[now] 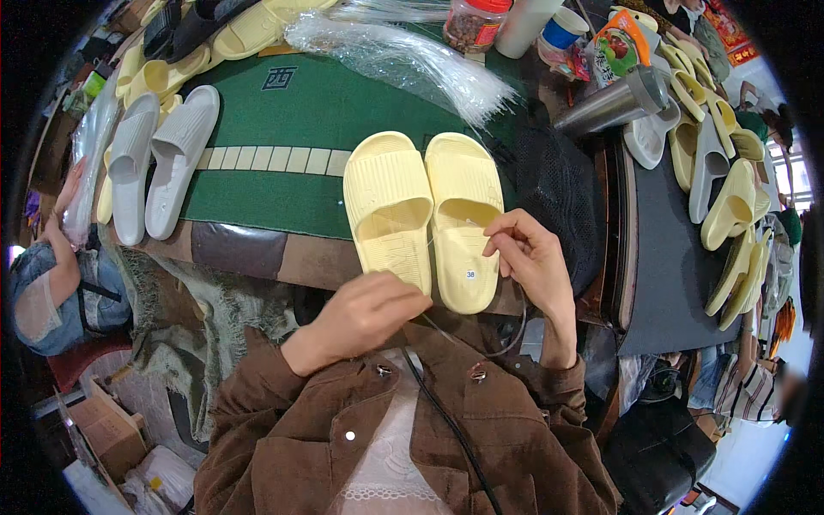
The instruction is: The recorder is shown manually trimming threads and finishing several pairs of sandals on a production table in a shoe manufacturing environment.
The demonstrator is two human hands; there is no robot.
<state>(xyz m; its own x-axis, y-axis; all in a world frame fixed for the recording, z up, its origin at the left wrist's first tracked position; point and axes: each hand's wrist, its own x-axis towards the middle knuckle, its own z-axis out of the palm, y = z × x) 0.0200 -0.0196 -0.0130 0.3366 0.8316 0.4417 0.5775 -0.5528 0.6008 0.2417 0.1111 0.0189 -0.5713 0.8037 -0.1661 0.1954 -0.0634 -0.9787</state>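
Pale slippers (165, 154) beside yellow pair (425, 215)

Two white slippers (163, 159) lie on the green mat (292, 120) — clear plastic bags (403, 56) and a steel flask (614, 103) behind.

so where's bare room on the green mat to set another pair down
Bare green mat lies between the grey slippers and yellow slippers. The bag bundle crowds the back; both hands work at the near edge.
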